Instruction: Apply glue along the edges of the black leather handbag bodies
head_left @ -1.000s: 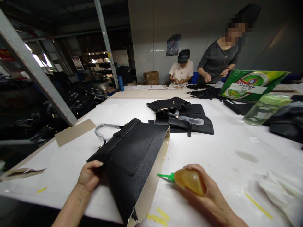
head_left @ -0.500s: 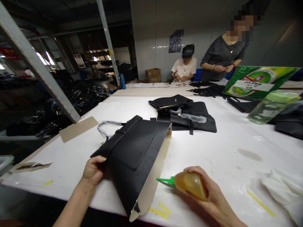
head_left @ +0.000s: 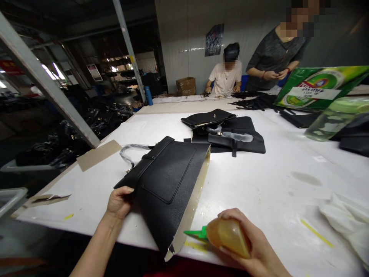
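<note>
One glue bottle (head_left: 227,240), level, nozzle (head_left: 196,232) leftward toward black panel (head_left: 170,181).

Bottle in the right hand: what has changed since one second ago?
The right hand has drawn the bottle nearer to the person, so its green nozzle sits lower along the pale edge of the black bag piece. Nothing was picked up or let go. The left hand still holds its left side.

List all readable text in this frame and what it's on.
None can be read.
Green carton: white label and round logo, print too blurred.
Wall poster: too small and dark.
Red sign at far left: blurred.
Glue bottle in right hand: no label shows.
</note>
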The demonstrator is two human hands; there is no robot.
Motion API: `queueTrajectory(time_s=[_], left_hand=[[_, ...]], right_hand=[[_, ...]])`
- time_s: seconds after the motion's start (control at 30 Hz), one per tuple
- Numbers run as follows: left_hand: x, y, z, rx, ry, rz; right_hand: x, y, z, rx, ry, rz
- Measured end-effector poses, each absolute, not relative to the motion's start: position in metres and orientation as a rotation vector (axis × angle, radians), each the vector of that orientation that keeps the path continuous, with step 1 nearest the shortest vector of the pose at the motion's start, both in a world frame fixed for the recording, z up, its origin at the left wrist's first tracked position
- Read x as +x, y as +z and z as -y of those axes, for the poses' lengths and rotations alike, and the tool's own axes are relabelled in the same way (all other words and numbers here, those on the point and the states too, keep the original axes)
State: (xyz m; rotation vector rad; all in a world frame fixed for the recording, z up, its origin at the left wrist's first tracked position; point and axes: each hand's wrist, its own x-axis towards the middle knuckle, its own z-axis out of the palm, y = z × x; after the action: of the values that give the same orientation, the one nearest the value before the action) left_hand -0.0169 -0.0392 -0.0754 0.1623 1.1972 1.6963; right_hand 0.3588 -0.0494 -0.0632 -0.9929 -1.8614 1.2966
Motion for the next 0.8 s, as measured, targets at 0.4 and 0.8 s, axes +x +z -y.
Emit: queueTrajectory(time_s=[0.4,0.8], left_hand=[[-0.011,-0.075,0.045,0.177,1.768,-1.212],[-0.015,-0.082,0.044,0.179,1.769,-1.272]], right_hand=[[0.357,-0.077,0.073,-1.021,1.277,1.767],[0.355,-0.085,0.085,-1.08,1.057,1.831]])
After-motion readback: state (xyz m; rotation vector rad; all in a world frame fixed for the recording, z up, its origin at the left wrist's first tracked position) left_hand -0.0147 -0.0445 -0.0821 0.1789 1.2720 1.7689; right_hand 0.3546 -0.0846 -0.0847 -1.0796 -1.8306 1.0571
